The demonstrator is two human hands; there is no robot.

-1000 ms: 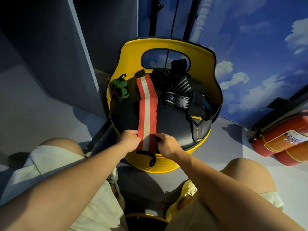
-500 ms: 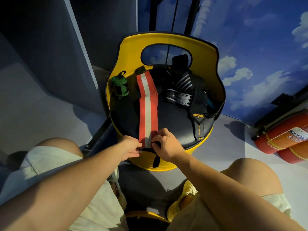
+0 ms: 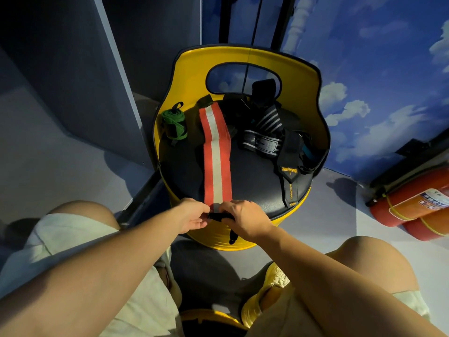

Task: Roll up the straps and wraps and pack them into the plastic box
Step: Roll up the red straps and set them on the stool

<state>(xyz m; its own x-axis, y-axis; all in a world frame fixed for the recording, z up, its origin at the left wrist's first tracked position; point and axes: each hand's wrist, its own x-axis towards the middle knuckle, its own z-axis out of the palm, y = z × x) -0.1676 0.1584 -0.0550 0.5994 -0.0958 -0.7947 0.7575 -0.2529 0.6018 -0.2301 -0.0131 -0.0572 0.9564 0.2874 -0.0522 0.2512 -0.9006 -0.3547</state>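
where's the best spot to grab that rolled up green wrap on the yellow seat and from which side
Grip the green wrap round the middle of its roll, coming from above: it lies on its side on the black seat pad, apart from the other straps. Its left side sits near the yellow rim, so avoid that side.

The near end of the red and white wrap (image 3: 216,154) is covered by the left hand (image 3: 193,216) and right hand (image 3: 243,221), so the way it is folded or rolled there cannot be told. The fingertips of both hands are tucked out of sight around a black piece (image 3: 218,216) at that end. In the dark heap of black straps (image 3: 267,132) single pieces cannot be separated. The print on the fire extinguishers (image 3: 413,205) is too blurred to be read, and they are cut off by the right edge. Both forearms are cut off by the bottom edge.
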